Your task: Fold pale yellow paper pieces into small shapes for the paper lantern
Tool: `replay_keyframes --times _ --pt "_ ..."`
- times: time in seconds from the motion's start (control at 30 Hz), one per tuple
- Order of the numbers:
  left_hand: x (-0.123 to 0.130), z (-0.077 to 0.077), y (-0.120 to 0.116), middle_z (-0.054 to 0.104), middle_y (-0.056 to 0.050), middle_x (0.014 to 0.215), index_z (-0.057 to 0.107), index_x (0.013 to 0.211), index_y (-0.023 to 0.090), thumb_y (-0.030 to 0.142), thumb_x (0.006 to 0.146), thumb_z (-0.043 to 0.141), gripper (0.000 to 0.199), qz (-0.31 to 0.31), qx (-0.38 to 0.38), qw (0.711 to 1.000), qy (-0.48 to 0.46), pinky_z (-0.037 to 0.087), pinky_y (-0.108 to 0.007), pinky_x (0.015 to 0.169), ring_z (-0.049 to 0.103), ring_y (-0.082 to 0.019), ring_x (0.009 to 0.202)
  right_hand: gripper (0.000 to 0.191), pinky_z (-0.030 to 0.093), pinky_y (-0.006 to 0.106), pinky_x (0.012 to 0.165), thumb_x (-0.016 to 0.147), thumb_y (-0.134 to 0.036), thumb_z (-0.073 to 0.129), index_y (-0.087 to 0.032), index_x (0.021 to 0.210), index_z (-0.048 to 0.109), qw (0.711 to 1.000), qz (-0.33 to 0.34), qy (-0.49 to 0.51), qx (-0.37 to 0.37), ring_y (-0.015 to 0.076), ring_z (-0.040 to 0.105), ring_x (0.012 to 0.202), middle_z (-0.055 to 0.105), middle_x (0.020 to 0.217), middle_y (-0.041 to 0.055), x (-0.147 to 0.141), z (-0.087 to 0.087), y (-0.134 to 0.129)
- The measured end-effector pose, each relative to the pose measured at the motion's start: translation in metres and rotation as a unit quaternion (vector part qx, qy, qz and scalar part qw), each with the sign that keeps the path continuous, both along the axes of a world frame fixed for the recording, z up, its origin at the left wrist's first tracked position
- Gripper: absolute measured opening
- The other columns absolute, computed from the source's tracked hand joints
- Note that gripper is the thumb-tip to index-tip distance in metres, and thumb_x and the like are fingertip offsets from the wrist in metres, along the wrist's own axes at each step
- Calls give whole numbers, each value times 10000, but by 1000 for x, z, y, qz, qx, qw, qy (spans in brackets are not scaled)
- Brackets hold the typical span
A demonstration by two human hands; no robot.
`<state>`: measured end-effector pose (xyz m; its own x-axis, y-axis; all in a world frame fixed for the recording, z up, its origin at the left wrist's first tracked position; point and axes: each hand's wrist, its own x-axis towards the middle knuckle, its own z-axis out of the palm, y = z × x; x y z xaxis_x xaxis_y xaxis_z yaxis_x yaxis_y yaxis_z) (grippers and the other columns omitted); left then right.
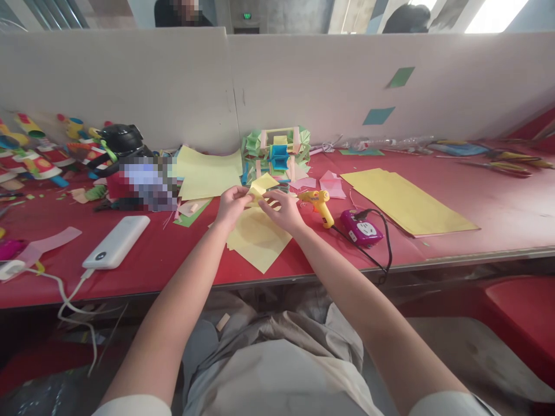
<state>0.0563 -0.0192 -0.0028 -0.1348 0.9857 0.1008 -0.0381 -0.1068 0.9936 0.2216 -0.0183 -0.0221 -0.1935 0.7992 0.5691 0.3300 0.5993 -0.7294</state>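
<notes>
Centre of frame: a folded yellow paper (259, 188) is pinched between thumb and fingers of the left hand (234, 205); it is also gripped at its right edge by the fingers of the right hand (284, 211). Hands are close together, the piece held over flat yellow squares (263, 245) laid on the red table (498, 214). Just above centre, a paper model (303, 151) is stood against the white partition (130, 75); a blue folded piece (280, 157) is framed in its middle. Containers: a clear plastic bottle (377, 143) is laid on its side at upper right; its contents cannot be made out. Right of centre, a yellow glue gun (321, 207) is placed near the right hand, and a black plug (362, 215) is seated in a purple socket box (366, 232). Larger yellow sheets are stacked (411, 205) at right; another pale yellow sheet (210, 173) is spread left of the model. At left, a white power bank (116, 242) is connected to a white cable (78, 287). Colourful paper figures (39, 164) are crowded at the left edge.
</notes>
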Motion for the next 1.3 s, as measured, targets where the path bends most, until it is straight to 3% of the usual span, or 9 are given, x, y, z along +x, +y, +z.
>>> replay_keyframes --times 0.2,0.43,0.7,0.97,1.3 --pt "3 -3 -1 682 -20 824 620 794 193 228 576 754 258 -39 -28 998 43 458 -250 623 612 -160 741 217 545 366 752 863 -377 575 -204 871 706 997 -64 1 31 202 637 817 680 892 72 2 -1 4" --pt "6 -7 -1 685 -38 848 682 893 185 204 590 766 315 -92 2 993 79 482 -269 692 639 -189 838 174 527 331 719 844 -354 618 -214 835 722 999 -45 4 23 190 629 810 673 888 61 2 -2 7" --pt "6 -6 -3 652 -21 754 694 861 187 309 605 822 311 -112 -36 991 61 501 -284 664 604 -153 693 158 521 339 732 846 -326 617 -213 840 727 999 -47 6 15 189 621 794 683 894 59 3 0 5" --pt "6 -3 -3 624 -6 666 702 779 173 337 690 752 193 -82 -55 994 37 522 -293 673 600 -143 637 152 504 333 746 855 -301 615 -204 840 731 999 -47 2 16 188 617 802 676 879 59 3 1 3" --pt "6 -4 -2 636 0 667 744 764 166 337 680 742 190 -53 -31 998 33 541 -279 710 600 -135 666 112 492 290 717 853 -242 621 -198 844 723 999 -41 5 34 162 615 785 672 856 46 2 2 2"
